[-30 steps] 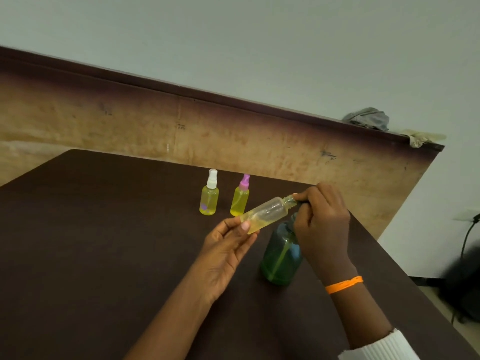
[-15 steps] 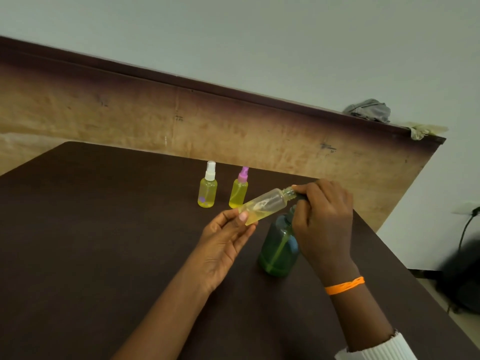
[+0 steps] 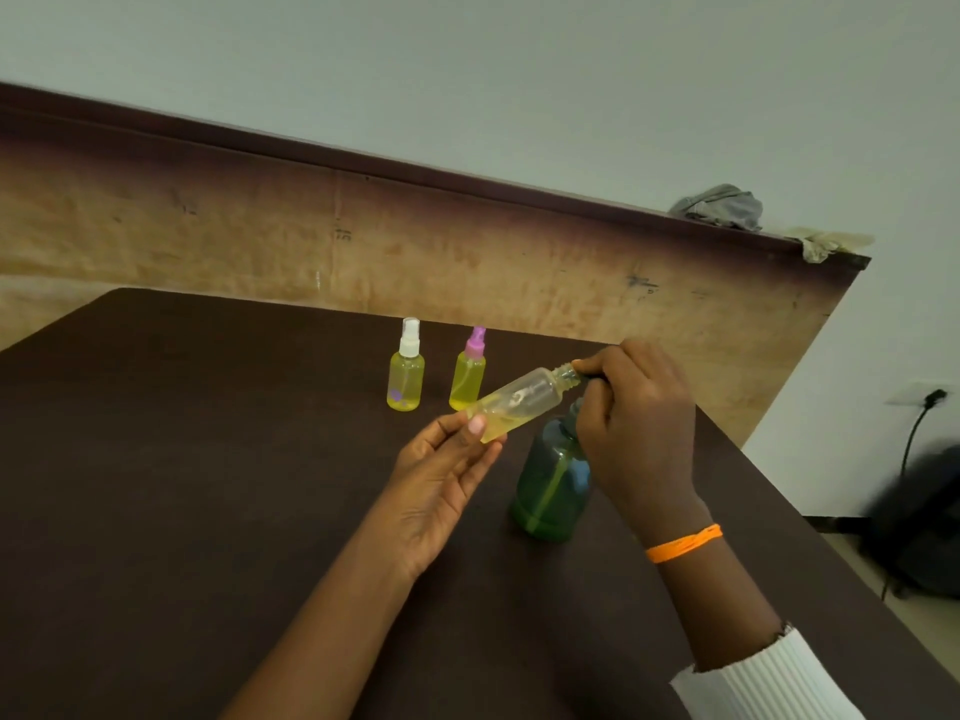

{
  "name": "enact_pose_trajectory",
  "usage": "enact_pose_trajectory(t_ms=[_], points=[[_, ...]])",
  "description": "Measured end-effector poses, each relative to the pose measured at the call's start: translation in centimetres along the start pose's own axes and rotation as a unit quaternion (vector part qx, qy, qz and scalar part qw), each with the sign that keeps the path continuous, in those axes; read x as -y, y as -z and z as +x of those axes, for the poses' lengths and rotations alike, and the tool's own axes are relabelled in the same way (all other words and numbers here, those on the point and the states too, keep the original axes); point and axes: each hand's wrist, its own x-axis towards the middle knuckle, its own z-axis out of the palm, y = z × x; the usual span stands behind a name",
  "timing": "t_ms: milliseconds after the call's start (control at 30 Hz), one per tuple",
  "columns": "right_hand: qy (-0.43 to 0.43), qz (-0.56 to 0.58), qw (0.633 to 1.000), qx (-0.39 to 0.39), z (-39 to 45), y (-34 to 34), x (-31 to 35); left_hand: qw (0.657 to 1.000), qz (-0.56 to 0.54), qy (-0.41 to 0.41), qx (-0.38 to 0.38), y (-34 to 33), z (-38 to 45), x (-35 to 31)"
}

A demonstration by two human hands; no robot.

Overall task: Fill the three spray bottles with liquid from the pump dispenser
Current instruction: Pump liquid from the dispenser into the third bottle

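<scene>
My left hand (image 3: 441, 470) holds the base of a small uncapped spray bottle (image 3: 519, 402), tilted almost flat, with yellow liquid pooled at its lower end. Its threaded neck meets the nozzle of the green pump dispenser (image 3: 550, 491), which stands on the dark table (image 3: 182, 485). My right hand (image 3: 634, 433) covers and grips the pump head, hiding it. Behind stand two capped spray bottles full of yellow liquid: one with a white cap (image 3: 407, 374) and one with a pink cap (image 3: 468, 376).
A worn wooden board (image 3: 260, 236) rises behind the table. Grey cloth (image 3: 719, 206) and a rag (image 3: 823, 244) lie on its top right end. The table's right edge drops off toward a dark bag (image 3: 919, 517) and a wall socket with cable (image 3: 930, 397).
The liquid pooled in the held bottle has grown a little. Both hands and the bottles keep their places; the camera has shifted slightly.
</scene>
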Motion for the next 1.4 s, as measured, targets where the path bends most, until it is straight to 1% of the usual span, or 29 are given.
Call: enact_pose_trajectory(t_ms=[67, 200, 233, 333, 500, 700, 800, 933, 1000, 1033, 1100, 1200, 1300, 1400], points=[[-0.016, 0.004, 1.000, -0.005, 0.2, -0.2, 0.0, 1.000, -0.001, 0.000, 0.002, 0.1, 0.1, 0.1], [-0.039, 0.005, 0.995, -0.088, -2.8, -2.3, 0.7, 1.000, -0.003, -0.002, 0.003, 0.4, 0.4, 0.1], [-0.042, 0.005, 0.995, -0.095, -3.1, -2.7, 0.6, 1.000, -0.005, -0.004, 0.000, 0.4, 0.4, 0.0], [-0.040, -0.018, 0.996, -0.071, -2.2, -2.4, 0.6, 1.000, -0.011, -0.003, -0.008, 0.4, 0.3, 0.0], [-0.006, -0.041, 0.999, -0.031, -0.1, -0.7, 0.7, 1.000, -0.008, -0.001, -0.002, 0.3, 0.1, 0.0], [-0.039, -0.013, 0.997, -0.062, -3.9, -2.1, 1.4, 1.000, -0.003, -0.006, 0.005, 0.7, 0.5, 0.1], [-0.031, -0.015, 0.999, -0.031, -3.6, -1.5, 1.2, 1.000, -0.005, 0.001, 0.003, 0.7, 0.4, 0.2], [-0.010, -0.030, 0.999, 0.025, -0.9, 0.1, 0.7, 1.000, -0.002, 0.000, 0.005, 0.5, 0.2, 0.2], [-0.021, -0.033, 0.998, 0.043, -0.4, 0.4, 0.9, 1.000, -0.001, 0.001, 0.000, 0.5, 0.2, 0.0], [-0.031, -0.029, 0.998, 0.039, -0.6, 0.3, 1.0, 1.000, -0.002, 0.000, -0.001, 0.5, 0.3, 0.0], [-0.045, -0.027, 0.999, 0.007, -2.0, -0.5, 1.3, 1.000, 0.001, -0.002, 0.000, 0.5, 0.4, 0.1], [-0.042, -0.031, 0.998, -0.030, -3.7, -1.8, 1.1, 1.000, 0.007, -0.004, 0.004, 0.7, 0.5, 0.3], [-0.037, -0.027, 0.999, -0.013, -2.9, -1.7, 0.9, 1.000, 0.005, 0.001, 0.000, 0.7, 0.3, 0.2], [-0.008, -0.031, 0.999, 0.011, -1.4, -0.4, 0.7, 1.000, 0.001, -0.002, 0.003, 0.6, 0.1, 0.2]])
